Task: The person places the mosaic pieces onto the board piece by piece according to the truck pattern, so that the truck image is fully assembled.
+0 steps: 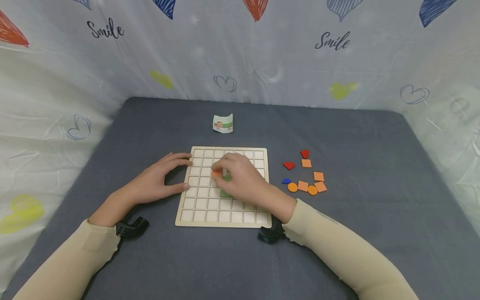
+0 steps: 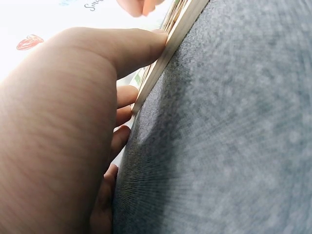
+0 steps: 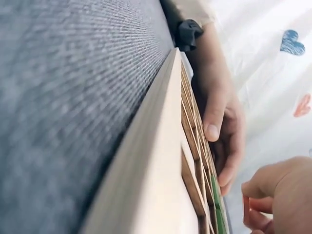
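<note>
A pale wooden grid board [image 1: 200, 203] lies on the grey table. My left hand [image 1: 155, 177] rests at its left edge, thumb and fingertips touching the rim and spread apart. Over the middle of the board, my right hand [image 1: 243, 179] pinches an orange square tile [image 1: 216, 173] between thumb and fingers. In the right wrist view that tile [image 3: 246, 210] stands on edge, raised above the grid. Green pieces [image 1: 224, 194] sit in cells beneath the right hand, partly hidden by it.
Right of the board lie loose tiles: red pieces [image 1: 288, 166], several orange squares [image 1: 306, 163], two orange circles [image 1: 293, 187] and a blue piece [image 1: 286, 181]. A small pattern card [image 1: 223, 124] with a curled edge lies behind the board. A printed white curtain [image 1: 270, 54] hangs behind the table.
</note>
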Demonstrator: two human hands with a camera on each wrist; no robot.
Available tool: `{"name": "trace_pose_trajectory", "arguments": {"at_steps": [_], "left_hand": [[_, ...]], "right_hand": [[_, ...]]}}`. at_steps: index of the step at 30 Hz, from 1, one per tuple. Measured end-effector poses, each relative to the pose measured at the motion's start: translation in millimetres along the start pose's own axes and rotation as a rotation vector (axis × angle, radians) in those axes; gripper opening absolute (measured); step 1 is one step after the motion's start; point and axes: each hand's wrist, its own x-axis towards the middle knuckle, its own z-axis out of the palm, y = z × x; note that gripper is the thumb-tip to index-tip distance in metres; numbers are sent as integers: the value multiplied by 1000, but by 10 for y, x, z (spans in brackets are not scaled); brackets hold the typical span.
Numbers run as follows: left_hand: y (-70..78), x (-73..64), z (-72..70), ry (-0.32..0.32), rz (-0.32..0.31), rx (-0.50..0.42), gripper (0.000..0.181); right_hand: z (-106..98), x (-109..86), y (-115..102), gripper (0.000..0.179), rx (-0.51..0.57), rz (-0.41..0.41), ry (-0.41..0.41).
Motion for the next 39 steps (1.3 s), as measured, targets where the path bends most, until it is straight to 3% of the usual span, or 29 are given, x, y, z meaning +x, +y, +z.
{"name": "trace_pose_trajectory", "arguments": {"at_steps": [5,12,39], "left_hand": [[2,6,0,1,1,-1,65],[2,26,21,3,4,4,65],[-3,4,12,9,5,-10,64]], "right_hand": [[56,46,45,15,-70,-13,3],[94,56,98,13,-145,31,-2],[70,4,67,11,-204,23,-15]]}}
